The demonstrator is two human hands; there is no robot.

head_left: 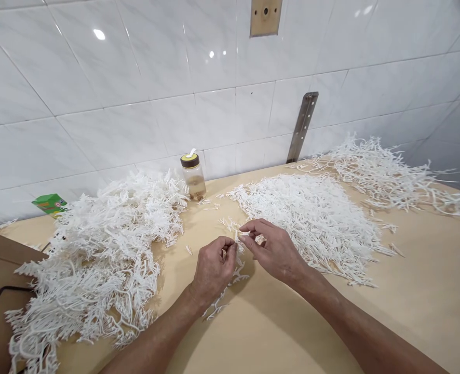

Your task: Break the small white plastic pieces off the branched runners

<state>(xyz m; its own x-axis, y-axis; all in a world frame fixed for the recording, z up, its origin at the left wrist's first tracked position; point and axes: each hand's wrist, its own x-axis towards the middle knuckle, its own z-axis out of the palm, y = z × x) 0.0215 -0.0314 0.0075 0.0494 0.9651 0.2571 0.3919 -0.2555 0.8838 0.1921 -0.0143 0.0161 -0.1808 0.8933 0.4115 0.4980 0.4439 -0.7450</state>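
Note:
Near the middle of the table, my left hand (216,262) is closed in a pinch on a white branching plastic sprig (239,274), whose twigs hang out below the fingers. My right hand (271,246) meets it from the right, thumb and forefinger pinched on a small white twig piece (235,227) at the sprig's upper end. The fingertips of both hands almost touch. Left of them lies a big tangled heap of white branched sprigs (113,244). Just beyond my right hand spreads a flatter pile of short white twigs (308,218).
A clear bottle (195,182) with a dark and yellow lid stands by the tiled wall. Long bare white branches (386,174) lie at the back right. A green carton (50,204) sits behind the left heap, a brown box (4,275) at the left edge. A metal bracket (302,127) leans against the wall.

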